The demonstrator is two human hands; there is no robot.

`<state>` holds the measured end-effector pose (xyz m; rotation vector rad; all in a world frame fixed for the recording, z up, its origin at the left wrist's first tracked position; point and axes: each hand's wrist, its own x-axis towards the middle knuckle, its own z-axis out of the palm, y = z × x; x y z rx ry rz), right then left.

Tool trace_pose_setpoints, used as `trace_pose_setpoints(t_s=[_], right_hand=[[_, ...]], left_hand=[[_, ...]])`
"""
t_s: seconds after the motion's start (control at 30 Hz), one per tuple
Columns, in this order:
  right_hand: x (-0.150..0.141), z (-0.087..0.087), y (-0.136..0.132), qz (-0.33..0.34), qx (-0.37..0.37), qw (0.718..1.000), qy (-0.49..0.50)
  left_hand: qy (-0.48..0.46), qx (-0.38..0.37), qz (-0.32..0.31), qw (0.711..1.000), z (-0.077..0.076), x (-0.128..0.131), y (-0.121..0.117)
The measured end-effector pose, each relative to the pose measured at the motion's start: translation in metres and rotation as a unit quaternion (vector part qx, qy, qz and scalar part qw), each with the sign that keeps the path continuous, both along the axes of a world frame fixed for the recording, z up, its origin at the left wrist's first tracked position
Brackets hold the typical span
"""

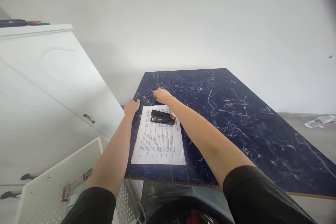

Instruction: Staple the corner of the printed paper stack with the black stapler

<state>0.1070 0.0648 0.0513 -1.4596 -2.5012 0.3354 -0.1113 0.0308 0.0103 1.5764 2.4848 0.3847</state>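
A sheet of printed paper [154,147] lies on the dark blue marbled table, its text turned sideways to me. On its upper half rests a black stapler [161,117] with an orange piece at its right end. My left hand [132,106] rests at the table's left edge, beside the paper's upper left corner, thumb apart from the fingers. Just beyond the paper's top edge, my right hand [162,95] is low over the table with its fingers curled together. Whatever its fingertips may hold is hidden. Neither hand touches the stapler.
The marbled table [225,122] stands against a white wall. A white cabinet [57,87] with dark handles is at the left. Below it an open white bin [47,196] holds several items. A clear plastic package [319,121] lies beyond the table's right side.
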Motion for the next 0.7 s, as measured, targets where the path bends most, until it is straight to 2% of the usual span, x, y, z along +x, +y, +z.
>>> trace_pose_setpoints(t_s=[0.13,0.23,0.33,0.43,0.5,0.6,0.7], right_hand=[[0.008,0.003,-0.006,0.001,-0.004,0.999,0.032],[0.019,0.006,-0.024,0.0,0.009,0.996,0.086],[0.032,0.007,-0.056,0.025,-0.003,0.992,0.126],[0.043,0.005,-0.096,0.103,-0.054,0.98,0.161],[0.046,0.002,-0.118,0.137,-0.07,0.977,0.147],[0.045,-0.003,-0.138,0.085,-0.03,0.994,0.067],[0.041,-0.008,-0.14,0.047,-0.01,0.998,0.032]], left_hand=[[-0.008,0.001,0.001,1.0,0.001,0.001,-0.001],[-0.013,0.004,0.002,1.0,0.001,0.002,-0.002],[-0.019,0.006,0.004,1.0,0.0,0.002,-0.001],[-0.022,0.007,0.004,1.0,-0.001,0.002,-0.001],[-0.022,0.006,0.005,1.0,-0.001,0.002,0.0],[-0.021,0.004,0.004,1.0,-0.001,0.001,0.0],[-0.019,0.005,-0.001,1.0,0.001,0.001,-0.001]])
